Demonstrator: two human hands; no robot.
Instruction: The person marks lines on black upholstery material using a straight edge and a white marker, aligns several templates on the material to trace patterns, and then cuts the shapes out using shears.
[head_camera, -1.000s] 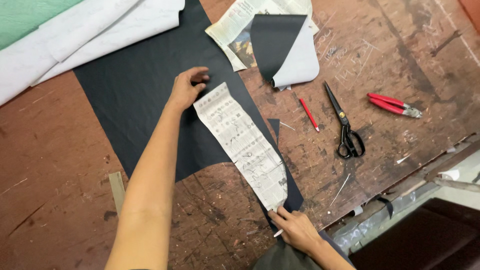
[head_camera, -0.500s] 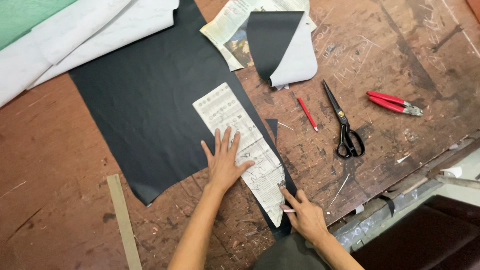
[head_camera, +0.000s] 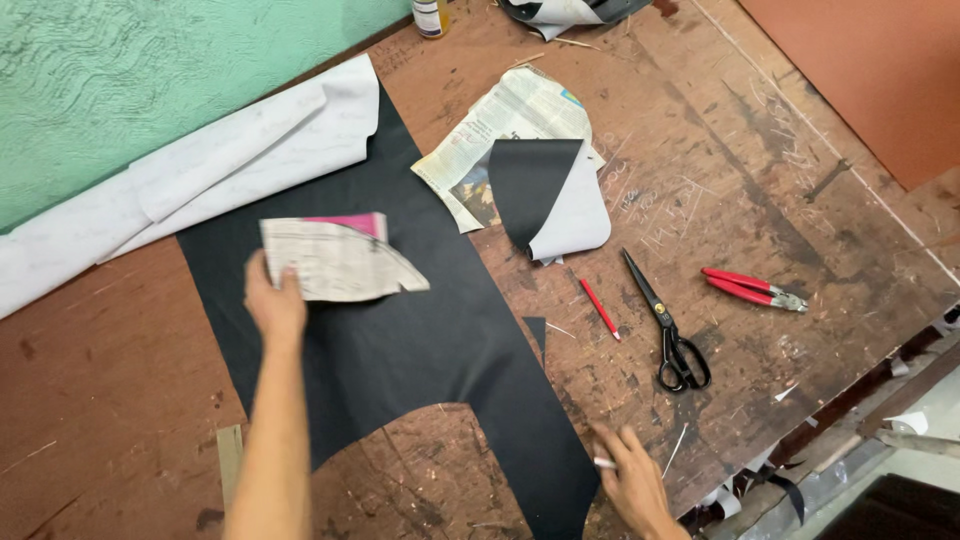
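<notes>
Reaching far across the bench, the left hand (head_camera: 274, 303) pinches the left end of a curved newspaper pattern piece (head_camera: 335, 262), holding it just above the black sheet (head_camera: 400, 340) with the forearm running straight up from the near edge. The pattern lies roughly level, its pointed end aimed right, a pink patch showing along its far edge. The right hand (head_camera: 630, 480) sits near the bottom edge, fingers curled loosely round a small white marker (head_camera: 604, 463), its tip beside the near right corner of the black sheet.

The black sheet spreads over a worn, scratched wooden table (head_camera: 780, 200), with a rounded bite cut out of its near edge. Right of it lie a red pencil (head_camera: 600, 308), black scissors (head_camera: 668, 330) and red-handled pliers (head_camera: 752, 289), all apart from one another. Farther off, a folded newspaper (head_camera: 510, 125) carries a black-and-white cut piece (head_camera: 550, 200). White paper sheets (head_camera: 200, 180) lie along the far left, against a green wall (head_camera: 150, 70).
</notes>
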